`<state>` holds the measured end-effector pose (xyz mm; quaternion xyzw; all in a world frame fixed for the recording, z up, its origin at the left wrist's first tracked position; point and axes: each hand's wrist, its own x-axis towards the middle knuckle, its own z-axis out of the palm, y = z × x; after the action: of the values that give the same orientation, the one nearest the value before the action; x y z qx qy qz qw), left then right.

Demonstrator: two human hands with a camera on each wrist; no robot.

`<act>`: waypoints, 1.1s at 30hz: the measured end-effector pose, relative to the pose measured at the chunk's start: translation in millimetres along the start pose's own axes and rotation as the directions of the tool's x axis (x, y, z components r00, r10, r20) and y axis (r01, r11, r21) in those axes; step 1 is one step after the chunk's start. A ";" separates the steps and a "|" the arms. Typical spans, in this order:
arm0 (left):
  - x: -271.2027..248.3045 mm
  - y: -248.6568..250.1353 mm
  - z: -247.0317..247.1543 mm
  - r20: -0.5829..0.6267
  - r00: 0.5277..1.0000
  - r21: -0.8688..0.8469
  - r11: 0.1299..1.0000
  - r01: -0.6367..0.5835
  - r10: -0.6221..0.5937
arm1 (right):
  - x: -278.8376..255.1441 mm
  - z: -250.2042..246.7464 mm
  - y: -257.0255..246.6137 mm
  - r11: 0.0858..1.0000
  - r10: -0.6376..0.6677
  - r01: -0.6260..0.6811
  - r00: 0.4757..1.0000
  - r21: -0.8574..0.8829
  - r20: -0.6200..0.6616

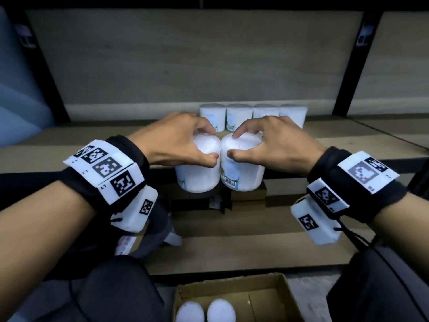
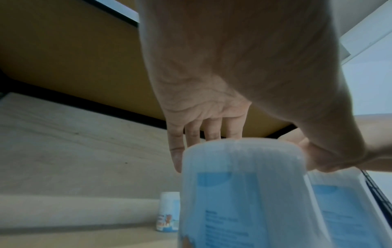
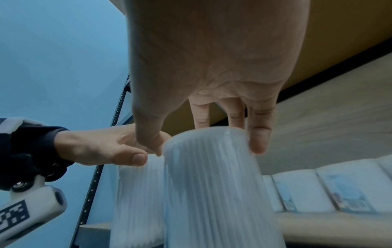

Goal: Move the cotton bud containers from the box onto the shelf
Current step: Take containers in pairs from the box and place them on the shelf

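Already four containers [image 1: 253,116] stand along the shelf's [image 1: 92,145] back edge, while left hand [image 1: 178,140] and right hand [image 1: 274,142] each clamp one more container by its top at the front edge, and two [image 1: 204,311] wait in the box [image 1: 282,296]

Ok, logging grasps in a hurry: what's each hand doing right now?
Left hand: grips one white cylindrical plastic cotton bud container by its top.
Right hand: grips the neighbouring white container likewise.
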<state>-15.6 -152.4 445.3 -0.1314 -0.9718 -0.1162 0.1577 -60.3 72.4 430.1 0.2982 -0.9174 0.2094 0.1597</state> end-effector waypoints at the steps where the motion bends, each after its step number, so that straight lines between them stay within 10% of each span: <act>1: 0.9 -4.5 -7.4 -0.003 1.000 -0.002 1.000 0.014 -0.014 | 8.3 -0.7 -4.6 1.000 -0.005 0.005 1.000 0.014 -0.002; 33: 42.8 -118.9 -33.5 0.160 0.963 0.077 0.975 0.206 -0.216 | 132.7 57.5 -52.4 0.999 -0.037 0.035 0.997 0.029 0.074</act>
<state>-80.3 -263.6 468.8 -0.0314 -0.9931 -0.0916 0.0661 -140.1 -57.5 451.2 0.3245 -0.9143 0.2079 0.1249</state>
